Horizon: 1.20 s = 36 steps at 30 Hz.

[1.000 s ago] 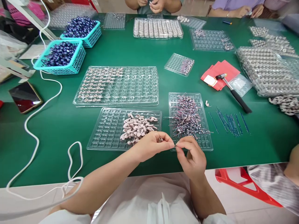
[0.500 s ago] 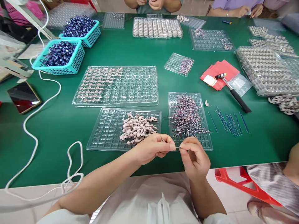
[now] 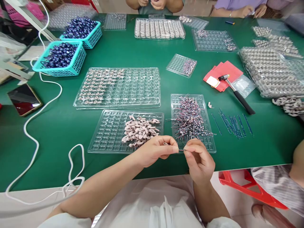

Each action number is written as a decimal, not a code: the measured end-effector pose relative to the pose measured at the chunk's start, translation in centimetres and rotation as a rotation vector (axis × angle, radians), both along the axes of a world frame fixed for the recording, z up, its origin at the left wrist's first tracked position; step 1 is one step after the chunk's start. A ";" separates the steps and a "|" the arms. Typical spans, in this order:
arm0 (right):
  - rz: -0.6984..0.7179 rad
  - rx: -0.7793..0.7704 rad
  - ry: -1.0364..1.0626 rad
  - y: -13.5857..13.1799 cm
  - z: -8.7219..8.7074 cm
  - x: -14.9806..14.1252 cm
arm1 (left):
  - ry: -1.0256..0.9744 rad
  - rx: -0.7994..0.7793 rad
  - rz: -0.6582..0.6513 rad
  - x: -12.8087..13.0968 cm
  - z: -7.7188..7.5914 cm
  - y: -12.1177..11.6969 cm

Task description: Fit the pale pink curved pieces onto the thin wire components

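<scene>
One thin wire spans the gap between the person's two hands, near the close edge of the green worktop. The left hand's grip pinches one end, with one pale casing among its fingers; the right hand's grip pinches the other. The left hand hides a corner of a clear tray of heaped casings; the right hides part of a second tray of wired parts, both heaps too dense to count. To the right lie one loose casing, several blue strips and one black-handled tool. Beyond sits one larger, part-filled tray; farther left, one phone and two turquoise baskets. Two co-workers' hands show across the worktop.
</scene>
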State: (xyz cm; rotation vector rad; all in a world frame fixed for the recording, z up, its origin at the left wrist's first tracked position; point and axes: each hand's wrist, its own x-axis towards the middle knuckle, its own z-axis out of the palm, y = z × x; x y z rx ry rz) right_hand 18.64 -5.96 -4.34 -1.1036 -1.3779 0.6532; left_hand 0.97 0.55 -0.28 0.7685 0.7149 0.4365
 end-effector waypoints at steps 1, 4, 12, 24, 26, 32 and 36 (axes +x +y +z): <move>-0.002 -0.001 0.005 0.0 0.0 0.0 | -0.009 0.013 0.001 0.0 -0.1 0.0; 0.003 -0.002 0.032 -0.1 0.0 -0.1 | -0.009 0.068 0.000 -0.1 -0.2 -0.1; 0.005 0.000 0.045 -0.1 0.2 0.1 | 0.074 0.177 0.005 0.0 0.1 -0.4; -0.088 0.007 0.109 0.1 0.0 -0.1 | 0.172 0.222 0.038 -0.2 0.4 -0.2; -0.100 0.001 0.110 0.1 0.0 -0.1 | 0.153 0.191 0.052 -0.3 0.4 -0.2; -0.132 0.004 0.156 0.1 -0.3 -0.1 | 0.008 -0.101 0.182 -0.2 0.4 -0.2; -0.123 -0.001 0.174 0.1 -0.3 -0.1 | -0.005 -0.159 0.226 0.1 0.2 -0.3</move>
